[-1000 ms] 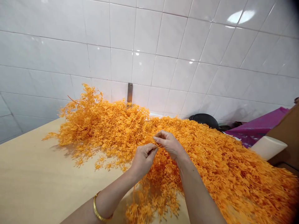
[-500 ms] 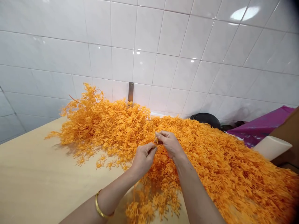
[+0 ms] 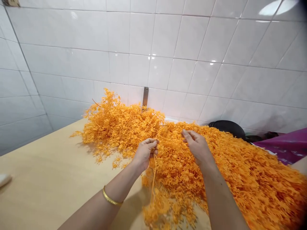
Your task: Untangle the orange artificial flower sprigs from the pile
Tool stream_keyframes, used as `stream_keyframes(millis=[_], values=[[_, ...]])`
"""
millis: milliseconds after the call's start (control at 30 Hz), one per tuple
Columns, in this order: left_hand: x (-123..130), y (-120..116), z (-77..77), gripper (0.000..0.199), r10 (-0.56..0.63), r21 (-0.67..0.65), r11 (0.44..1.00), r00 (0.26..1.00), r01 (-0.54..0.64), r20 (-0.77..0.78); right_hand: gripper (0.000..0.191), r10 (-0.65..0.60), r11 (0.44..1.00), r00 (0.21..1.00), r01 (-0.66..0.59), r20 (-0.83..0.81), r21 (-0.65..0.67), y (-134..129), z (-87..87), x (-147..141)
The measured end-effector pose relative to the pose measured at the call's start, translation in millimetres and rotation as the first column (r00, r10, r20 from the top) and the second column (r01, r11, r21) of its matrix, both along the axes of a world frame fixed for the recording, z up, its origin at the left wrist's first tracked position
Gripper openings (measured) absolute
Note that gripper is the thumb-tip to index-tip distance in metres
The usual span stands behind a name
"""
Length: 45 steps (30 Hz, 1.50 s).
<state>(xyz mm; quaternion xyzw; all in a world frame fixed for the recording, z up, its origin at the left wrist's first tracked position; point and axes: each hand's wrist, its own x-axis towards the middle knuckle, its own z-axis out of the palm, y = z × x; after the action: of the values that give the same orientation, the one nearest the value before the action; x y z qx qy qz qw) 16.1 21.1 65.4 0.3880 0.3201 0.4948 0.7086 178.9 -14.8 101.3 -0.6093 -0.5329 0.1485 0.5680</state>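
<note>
My left hand (image 3: 145, 152), with a gold bangle (image 3: 110, 196) on its wrist, pinches a thin orange artificial flower stem (image 3: 154, 179). The stem hangs down below the fingers towards a blurred orange flower cluster (image 3: 159, 204) near the table's front. To the right, apart from it, my right hand (image 3: 198, 147) hovers over the big heap of orange artificial flowers (image 3: 235, 163). Its thumb and fingertips are closed together, and I cannot make out whether anything small is between them. A looser bunch of orange flower sprays (image 3: 124, 123) lies behind my left hand.
The pale wooden table (image 3: 48, 166) runs along a white tiled wall (image 3: 96, 64). A metal bracket (image 3: 145, 97) stands against the wall behind the flowers. Black round dishes (image 3: 229, 127) and a purple plastic sheet (image 3: 286, 145) are at the back right. A white object (image 3: 4, 179) shows at the left edge.
My hands were together at the stem; now my right hand has moved apart to the right. The stem now hangs from my left hand. The view has turned to the left.
</note>
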Motion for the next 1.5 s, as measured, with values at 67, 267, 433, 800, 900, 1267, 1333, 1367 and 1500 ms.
stream_keyframes(millis=[67,267,433,800,900,1267,1333,1367,1500], values=[[-1,2,-0.7,0.011,0.028,0.012,1.000,1.000,-0.028,-0.010,0.036,0.182,0.979,0.982,-0.175,0.057,-0.100,-2,-1.7,-16],[0,-2,1.5,0.010,-0.008,0.070,0.998,1.000,0.009,-0.015,0.037,0.372,0.924,0.911,-0.344,0.177,-0.167,7,-20.9,-41],[6,-15,11.6,0.014,-0.119,0.155,0.981,0.993,0.120,-0.016,0.038,0.050,0.998,0.990,-0.056,0.135,0.040,13,-26.0,-36],[26,-32,16.3,0.015,0.022,0.232,0.972,0.994,-0.047,0.108,0.035,-0.314,0.944,0.898,0.260,0.309,0.204,14,-22.1,-46],[23,-42,24.1,0.015,-0.013,0.297,0.955,0.995,-0.018,0.101,0.034,-0.424,0.902,0.872,0.383,0.243,0.200,15,-21.9,-17],[1,11,11.4,0.004,-0.051,-0.171,0.979,0.947,0.110,0.318,0.019,-0.191,0.979,0.891,0.201,0.411,0.019,-3,1.9,-10],[1,13,11.6,0.004,-0.052,-0.167,0.980,0.943,0.112,0.327,0.027,0.048,0.988,0.928,0.011,0.369,-0.155,-5,2.7,-19],[0,13,12.1,0.005,-0.045,-0.162,0.981,0.944,0.103,0.327,0.030,0.180,0.967,0.930,-0.108,0.322,-0.229,-6,2.4,-23],[-2,16,12.3,0.007,-0.005,-0.128,0.991,0.943,0.050,0.332,0.025,0.484,0.850,0.862,-0.421,0.153,-0.315,-7,-2.6,-39]])
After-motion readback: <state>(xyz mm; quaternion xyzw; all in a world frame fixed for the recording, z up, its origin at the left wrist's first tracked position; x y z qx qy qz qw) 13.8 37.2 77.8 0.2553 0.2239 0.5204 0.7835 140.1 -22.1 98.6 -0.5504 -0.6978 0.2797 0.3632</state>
